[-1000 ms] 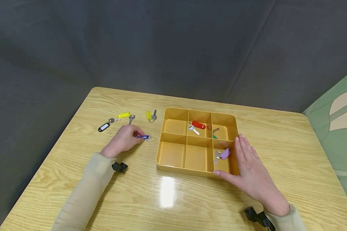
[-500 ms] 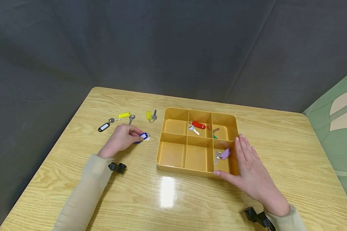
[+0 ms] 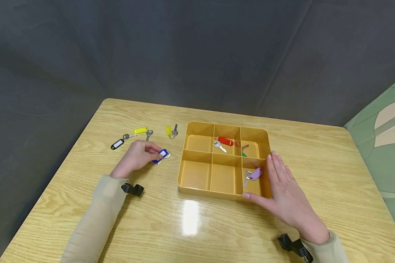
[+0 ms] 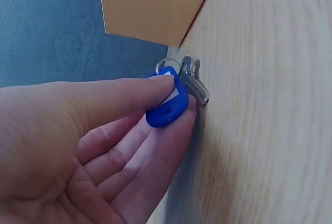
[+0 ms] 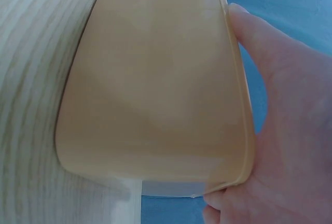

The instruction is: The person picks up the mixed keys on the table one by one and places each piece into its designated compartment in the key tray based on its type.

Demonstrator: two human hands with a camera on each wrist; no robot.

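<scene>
In the head view my left hand (image 3: 135, 156) pinches a blue key tag (image 4: 165, 116) between thumb and fingers, low over the table left of the box. A silver key (image 4: 195, 86) hangs from the tag's ring, its tip pointing toward the tabletop. The thumb covers part of the tag's white label. At the yellow-orange compartment box (image 3: 204, 191), my right hand (image 3: 286, 195) rests on the right front corner, fingers straight along the right side and thumb on the front rim. The nearest compartment holds a key with a purple tag (image 3: 256, 174).
A key with a red tag (image 3: 225, 141) lies in the back middle compartment; a green tag (image 3: 244, 155) is partly hidden in the back right one. Left on the table are keys with a black tag (image 3: 117, 144), a yellow tag (image 3: 140, 130) and another yellow tag (image 3: 168, 131).
My left hand has drawn slightly left and turned the blue tag so its label faces up and more of the key shows. My right hand has stayed at the box corner.
</scene>
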